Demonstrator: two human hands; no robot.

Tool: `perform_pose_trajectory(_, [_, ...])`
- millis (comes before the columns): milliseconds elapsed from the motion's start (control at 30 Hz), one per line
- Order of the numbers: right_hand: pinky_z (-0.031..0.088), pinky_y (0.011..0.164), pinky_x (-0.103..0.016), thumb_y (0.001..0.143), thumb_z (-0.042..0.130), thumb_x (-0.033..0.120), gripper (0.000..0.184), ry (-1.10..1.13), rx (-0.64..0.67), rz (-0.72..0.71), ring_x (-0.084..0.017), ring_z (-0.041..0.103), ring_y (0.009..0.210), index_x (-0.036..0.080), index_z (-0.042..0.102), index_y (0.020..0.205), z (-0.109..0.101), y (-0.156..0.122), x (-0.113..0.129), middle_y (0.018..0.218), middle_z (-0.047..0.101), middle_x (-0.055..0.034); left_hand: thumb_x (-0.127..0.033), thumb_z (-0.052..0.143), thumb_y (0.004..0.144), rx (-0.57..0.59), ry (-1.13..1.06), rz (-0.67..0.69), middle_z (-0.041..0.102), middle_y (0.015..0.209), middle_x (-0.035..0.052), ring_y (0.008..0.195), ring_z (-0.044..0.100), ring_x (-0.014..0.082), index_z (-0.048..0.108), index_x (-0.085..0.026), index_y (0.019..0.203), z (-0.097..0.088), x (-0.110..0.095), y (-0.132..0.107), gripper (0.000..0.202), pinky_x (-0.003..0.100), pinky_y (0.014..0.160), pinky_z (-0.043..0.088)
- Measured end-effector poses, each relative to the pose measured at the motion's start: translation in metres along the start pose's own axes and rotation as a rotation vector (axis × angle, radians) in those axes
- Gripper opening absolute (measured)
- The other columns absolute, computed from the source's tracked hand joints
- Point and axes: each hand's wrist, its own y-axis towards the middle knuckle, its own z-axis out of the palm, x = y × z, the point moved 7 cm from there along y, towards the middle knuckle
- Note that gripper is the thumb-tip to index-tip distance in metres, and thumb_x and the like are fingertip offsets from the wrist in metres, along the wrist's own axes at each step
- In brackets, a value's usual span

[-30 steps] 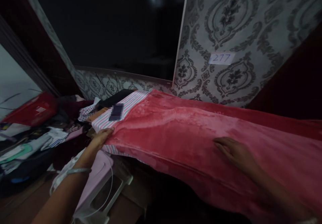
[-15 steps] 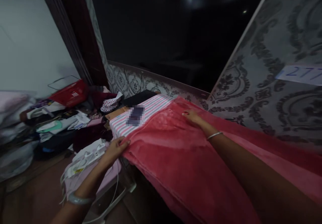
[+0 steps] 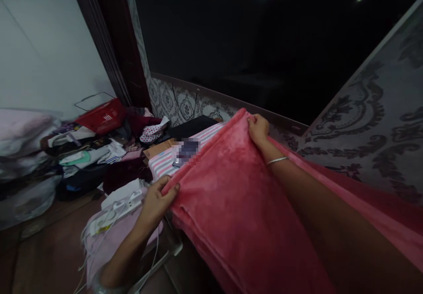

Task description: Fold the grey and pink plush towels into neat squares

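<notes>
A soft pink-red blanket point(image 3: 228, 197) lies along a table covered with a striped cloth point(image 3: 165, 164). My left hand point(image 3: 158, 201) pinches the blanket's near corner at the table's front edge. My right hand point(image 3: 258, 128), with a thin bangle on the wrist, grips the far corner and holds it lifted off the table. A dark phone point(image 3: 187, 150) lies on the striped cloth just beyond the raised blanket edge.
A pink stool point(image 3: 112, 236) with white cables and a power strip stands at lower left. Heaped clothes and a red basket point(image 3: 101, 117) fill the left side. A dark window and patterned wallpaper point(image 3: 370, 144) are behind the table.
Both hands closed on the blanket's end corners and lifted that edge up from the table. My right hand moved from the blanket's middle to the far corner. The view turned left.
</notes>
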Motion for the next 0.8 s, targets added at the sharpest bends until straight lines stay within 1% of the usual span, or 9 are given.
perform_pose_trajectory(33, [0.043,0.075,-0.029,0.095,0.047,0.026,0.027,-0.02,0.006,0.007,-0.022,0.062,0.088,0.015,0.069,0.104,0.004,0.003,-0.002,0.1,0.071,-0.0122,-0.051,0.074,0.061,-0.007,0.039,0.018,0.051,0.062,-0.0037,0.057,0.047,0.0115,0.057,-0.019,0.067,0.001,0.001,0.005,0.037,0.021,0.051,0.039])
perform_pose_trajectory(100, [0.043,0.074,-0.029,0.095,0.048,0.025,0.027,-0.079,0.108,0.044,-0.023,0.063,0.088,0.014,0.071,0.104,0.024,-0.001,-0.011,0.102,0.072,-0.0134,-0.05,0.07,0.061,-0.012,0.127,0.033,0.047,0.058,-0.0042,0.055,0.043,0.0109,0.054,-0.019,0.063,0.003,0.009,0.014,0.035,0.021,0.049,0.035])
perform_pose_trajectory(167, [0.043,0.072,-0.028,0.094,0.05,0.025,0.026,-0.125,0.221,0.074,-0.022,0.064,0.086,0.013,0.072,0.1,0.05,-0.013,-0.024,0.1,0.073,-0.0138,-0.049,0.068,0.06,-0.013,0.204,0.041,0.046,0.055,-0.0044,0.054,0.041,0.0106,0.052,-0.02,0.06,0.003,0.019,0.022,0.034,0.021,0.048,0.032])
perform_pose_trajectory(267, [0.043,0.07,-0.026,0.093,0.054,0.025,0.024,-0.142,0.307,0.087,-0.021,0.064,0.081,0.012,0.074,0.091,0.08,-0.031,-0.041,0.092,0.074,-0.0131,-0.05,0.067,0.061,-0.015,0.249,0.056,0.045,0.054,-0.0048,0.053,0.039,0.0107,0.053,-0.02,0.062,-0.002,0.033,0.028,0.033,0.021,0.048,0.031])
perform_pose_trajectory(400, [0.045,0.072,-0.027,0.096,0.052,0.028,0.026,-0.142,0.367,0.081,-0.021,0.066,0.085,0.014,0.074,0.095,0.099,-0.036,-0.053,0.097,0.074,-0.0135,-0.051,0.066,0.066,-0.006,0.271,0.045,0.043,0.055,-0.0066,0.05,0.036,0.0107,0.054,-0.021,0.071,-0.006,0.04,0.028,0.032,0.023,0.049,0.031])
perform_pose_trajectory(533, [0.049,0.078,-0.027,0.095,0.053,0.025,0.026,-0.109,0.45,0.036,-0.022,0.068,0.09,0.012,0.073,0.104,0.095,-0.029,-0.046,0.104,0.074,-0.0147,-0.048,0.064,0.067,-0.056,0.336,0.109,0.054,0.066,-0.0032,0.06,0.047,0.0139,0.057,-0.021,0.077,-0.007,0.036,0.026,0.029,0.026,0.057,0.038])
perform_pose_trajectory(633, [0.05,0.092,-0.029,0.094,0.055,0.025,0.038,-0.056,0.491,-0.033,-0.021,0.066,0.11,0.013,0.065,0.128,0.079,-0.032,-0.039,0.127,0.069,-0.0133,-0.047,0.064,0.066,-0.074,0.343,0.13,0.062,0.077,-0.0003,0.07,0.055,0.0175,0.06,-0.021,0.085,-0.007,0.035,0.026,0.032,0.028,0.066,0.043])
perform_pose_trajectory(733, [0.039,0.113,-0.04,0.09,0.06,0.025,0.056,-0.046,0.462,-0.144,-0.026,0.051,0.134,0.014,0.053,0.144,0.049,-0.057,-0.038,0.149,0.053,-0.0149,-0.046,0.066,0.064,-0.062,0.308,0.132,0.066,0.086,0.0025,0.08,0.06,0.0201,0.062,-0.021,0.09,-0.006,0.033,0.028,0.036,0.03,0.073,0.046])
perform_pose_trajectory(800, [0.035,0.117,-0.048,0.089,0.06,0.025,0.057,-0.036,0.431,-0.288,-0.029,0.047,0.139,0.015,0.054,0.144,0.023,-0.094,-0.038,0.15,0.052,-0.0156,-0.046,0.068,0.062,-0.043,0.27,0.124,0.066,0.088,0.003,0.079,0.06,0.0198,0.062,-0.021,0.091,-0.005,0.031,0.028,0.038,0.03,0.072,0.046])
